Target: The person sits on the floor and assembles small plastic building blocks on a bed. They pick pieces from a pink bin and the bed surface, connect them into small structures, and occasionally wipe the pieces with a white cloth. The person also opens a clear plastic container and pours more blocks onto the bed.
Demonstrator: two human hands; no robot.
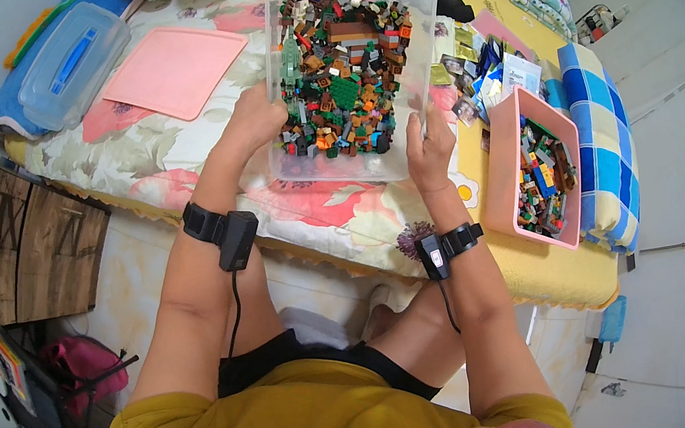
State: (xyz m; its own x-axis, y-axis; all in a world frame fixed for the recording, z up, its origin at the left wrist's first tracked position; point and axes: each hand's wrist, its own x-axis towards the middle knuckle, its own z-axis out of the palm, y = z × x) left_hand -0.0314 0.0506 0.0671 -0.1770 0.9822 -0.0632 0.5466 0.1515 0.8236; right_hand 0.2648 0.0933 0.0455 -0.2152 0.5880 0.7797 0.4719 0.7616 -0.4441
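A clear plastic bin (335, 167) full of mixed building bricks (357, 77) is held between my hands over the bed. My left hand (256, 122) grips its left wall near the front corner, fingers closed round the edge. On the opposite side my right hand (430, 144) clasps the right wall, its thumb up along the plastic. Among the bricks lie a dark green plate (345, 92) and a brown block (352, 31). Farther right, nearest my right hand, stands a pink bin (505, 179) holding more bricks (545, 182).
A flat pink lid (177, 72) lies on the flowered bedspread (305, 206) to the left, beside a clear lidded box with a blue handle (72, 64). Papers and packets (504, 72) are heaped behind the pink bin. A blue checked pillow (605, 145) lies at the right; a wooden cabinet (24, 237) stands at left.
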